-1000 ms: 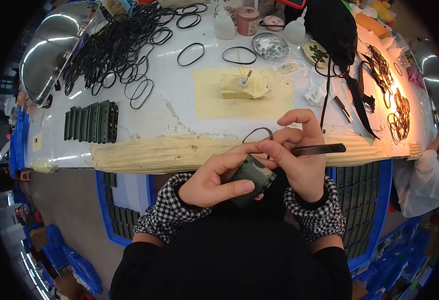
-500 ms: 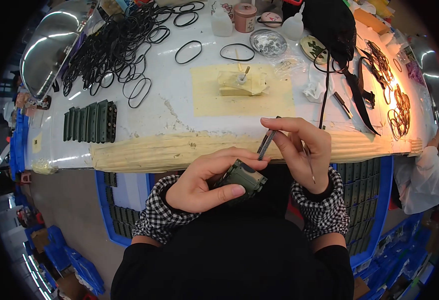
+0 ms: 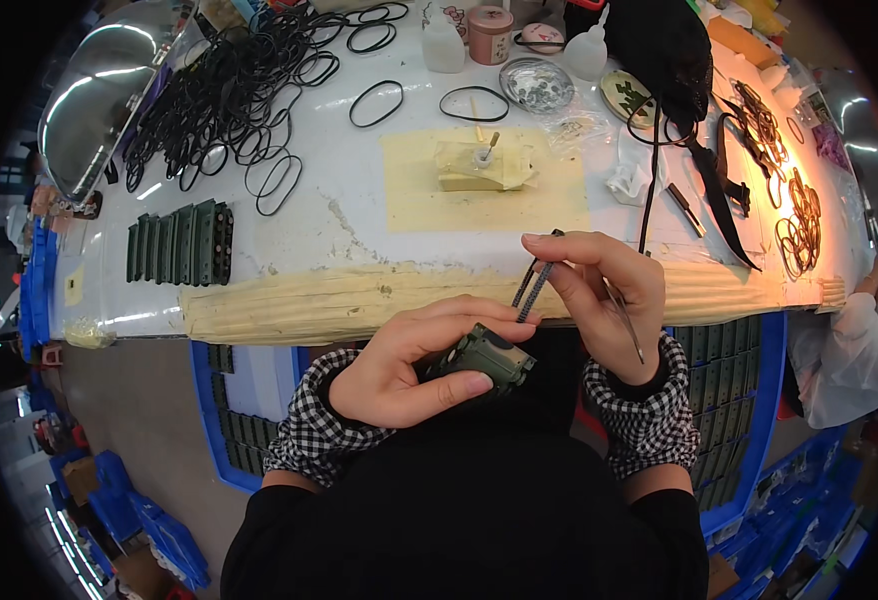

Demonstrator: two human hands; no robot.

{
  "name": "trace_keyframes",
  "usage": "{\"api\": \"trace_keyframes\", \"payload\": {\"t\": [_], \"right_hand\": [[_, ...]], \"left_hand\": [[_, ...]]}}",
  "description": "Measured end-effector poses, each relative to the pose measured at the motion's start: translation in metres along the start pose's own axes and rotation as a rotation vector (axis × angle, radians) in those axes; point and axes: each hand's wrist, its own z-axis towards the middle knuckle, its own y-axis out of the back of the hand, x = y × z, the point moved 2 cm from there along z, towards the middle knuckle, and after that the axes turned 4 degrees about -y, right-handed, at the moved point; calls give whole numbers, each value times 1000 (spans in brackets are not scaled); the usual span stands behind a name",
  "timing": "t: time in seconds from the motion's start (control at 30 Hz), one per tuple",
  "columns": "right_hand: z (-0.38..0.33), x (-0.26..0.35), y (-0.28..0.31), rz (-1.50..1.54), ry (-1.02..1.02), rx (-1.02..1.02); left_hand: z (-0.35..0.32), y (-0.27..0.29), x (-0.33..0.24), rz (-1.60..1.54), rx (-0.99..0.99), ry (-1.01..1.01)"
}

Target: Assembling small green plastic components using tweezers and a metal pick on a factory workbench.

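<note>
My left hand (image 3: 384,370) is closed round a dark green boxy plastic part (image 3: 497,360), held over the table's front edge with its thumb on the near side. Between the thumb and forefinger of my right hand (image 3: 619,285) is pinched the top of a narrow dark ribbed band (image 3: 534,292). The band is stretched into a long slim loop, and its lower end reaches the fingertips of my left hand. A thin metal tool (image 3: 627,330), perhaps tweezers, is tucked in my right hand and points down towards the wrist.
A taped block (image 3: 484,167) stands mid-table. Several green parts (image 3: 179,243) are lined up at left, near a heap of black bands (image 3: 229,95). White squeeze bottles (image 3: 443,47) stand at the back. Blue trays (image 3: 759,420) of green parts sit below the table edge.
The band has swung slightly and its loop shows wider. My left hand and the green part have tilted a little. The metal tool in my right hand has turned slightly.
</note>
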Motion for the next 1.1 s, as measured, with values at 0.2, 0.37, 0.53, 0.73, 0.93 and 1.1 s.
{"api": "trace_keyframes", "payload": {"t": [0.2,0.37,0.53,0.73,0.93,1.1], "right_hand": [[1,-2,0,15,15,8],[2,-6,-1,27,50,15],[2,-7,-2,58,36,14],[9,6,10,-146,146,21],[8,27,8,-118,156,90],[7,49,1,-6,78,225]], "left_hand": [[0,1,-1,17,-2,5],[0,2,-1,61,4,-1],[0,2,0,64,10,-25],[-5,3,2,-262,-140,76],[-6,14,28,-583,-272,2],[5,3,34,-592,-379,39]]}}
